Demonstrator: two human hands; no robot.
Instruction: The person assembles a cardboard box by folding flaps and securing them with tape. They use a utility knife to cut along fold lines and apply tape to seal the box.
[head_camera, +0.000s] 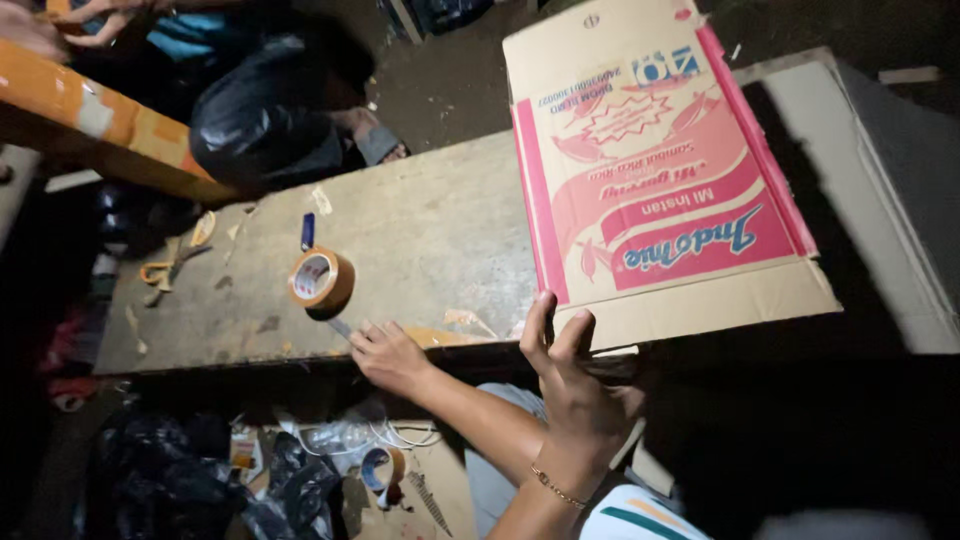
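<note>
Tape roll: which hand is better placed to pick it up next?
Likely the left. The left hand rests on the table edge just below the tape roll, fingers pointing toward it. The right hand is farther off, pressing the near edge of the flattened carton.

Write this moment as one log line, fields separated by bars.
left hand: on table edge near tape roll | right hand: touching flattened carton | carton: lying on table

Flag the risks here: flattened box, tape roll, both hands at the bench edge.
1. The flattened pink-printed cardboard box overhangs the worn wooden bench; steadied only by the right hand, it may slide off.
2. The brown packing-tape roll stands on edge and could roll away from the left hand.
3. Dim light hides the edges.
</note>
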